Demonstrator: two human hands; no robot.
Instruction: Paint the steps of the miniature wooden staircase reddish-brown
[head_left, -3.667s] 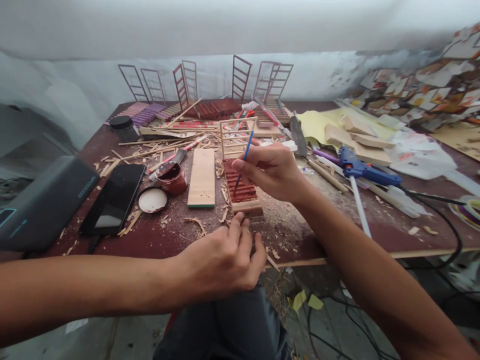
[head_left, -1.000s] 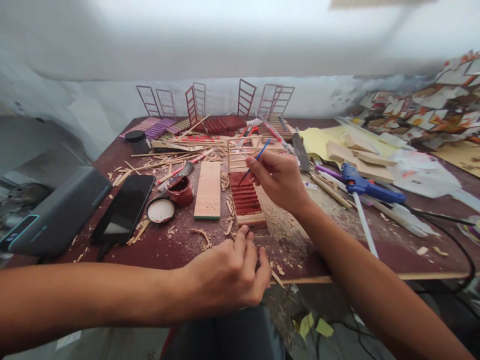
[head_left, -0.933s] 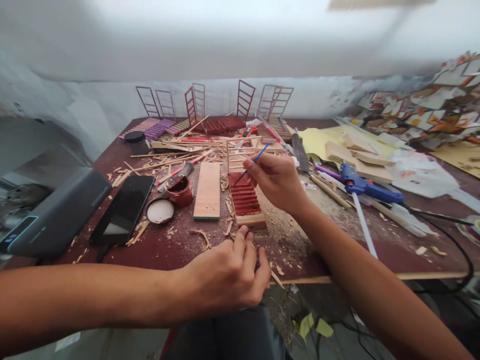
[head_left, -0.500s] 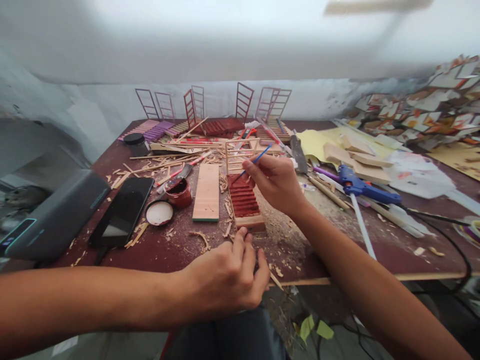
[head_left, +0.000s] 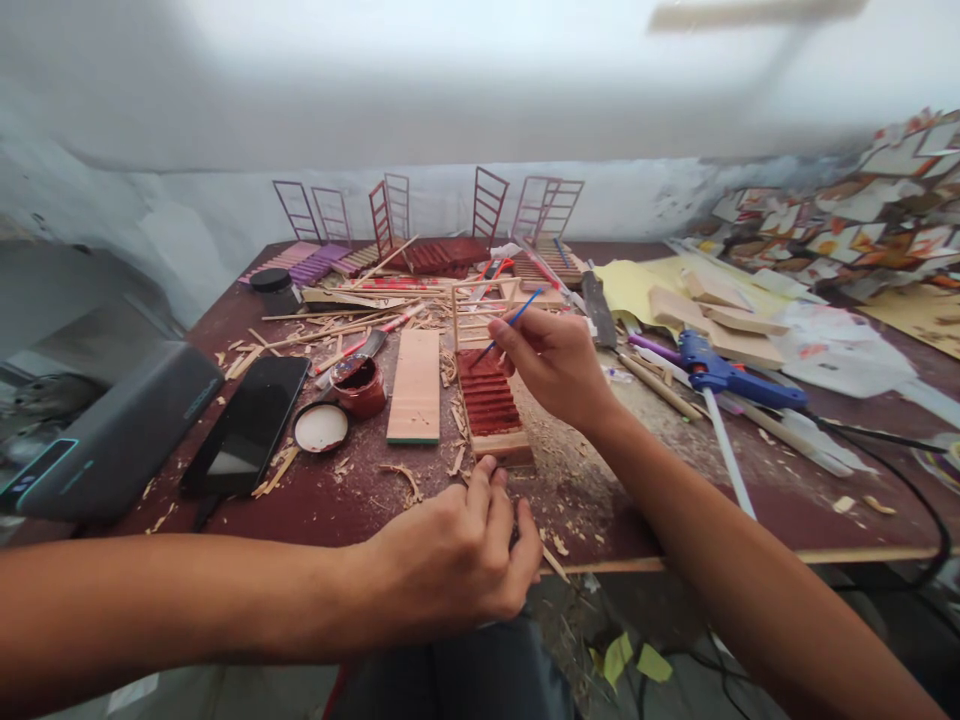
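Observation:
A thin paintbrush with a blue handle (head_left: 527, 304) is pinched in my right hand (head_left: 559, 365). Its tip meets the upper part of a small wooden model (head_left: 491, 395), whose ridged, stair-like top is coated dark red. An unpainted stick frame (head_left: 455, 318) rises at the model's far end. The fingertips of my left hand (head_left: 469, 545) rest at the bare wooden near end, fingers bent; the thumb is mostly hidden. To the left stand an open jar of dark red paint (head_left: 364, 395), its lid (head_left: 321, 428) and a flat wooden board (head_left: 414, 385).
A phone (head_left: 251, 425) and a grey box-shaped device (head_left: 124, 430) lie at left. Ladder-backed models (head_left: 446, 255) line the back. Sticks and shavings cover the middle. At right are a blue glue gun (head_left: 731, 380) with a cable, wood pieces (head_left: 739, 330) and yellow paper (head_left: 626, 290).
The brush tip has shifted slightly to the right on the red ridged surface. My left hand stays at the model's near end, and the whole view has drifted very slightly.

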